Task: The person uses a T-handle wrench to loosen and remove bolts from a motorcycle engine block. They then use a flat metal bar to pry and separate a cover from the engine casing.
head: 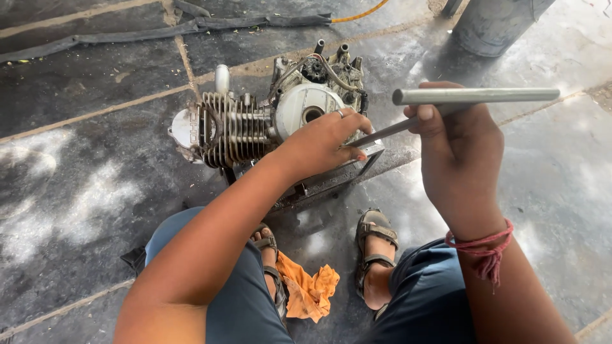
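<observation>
Gripping a T-shaped metal wrench [475,96] in my right hand [456,150], fist closed around the handle bar, red thread [484,245] tied at the wrist. My left hand [322,141] curls around the wrench's shaft near its lower end, fingers resting against the round side cover [305,108] of the engine [268,114]. Engine sits on a small metal stand [331,178] on the dark stone floor [83,191], just ahead of my sandalled feet. Orange rag [309,290] lies between my feet.

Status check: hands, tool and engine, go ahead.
Left hand steadies T-bar wrench shaft at engine. Right hand grips wrench. Orange rag between feet, clear.
</observation>
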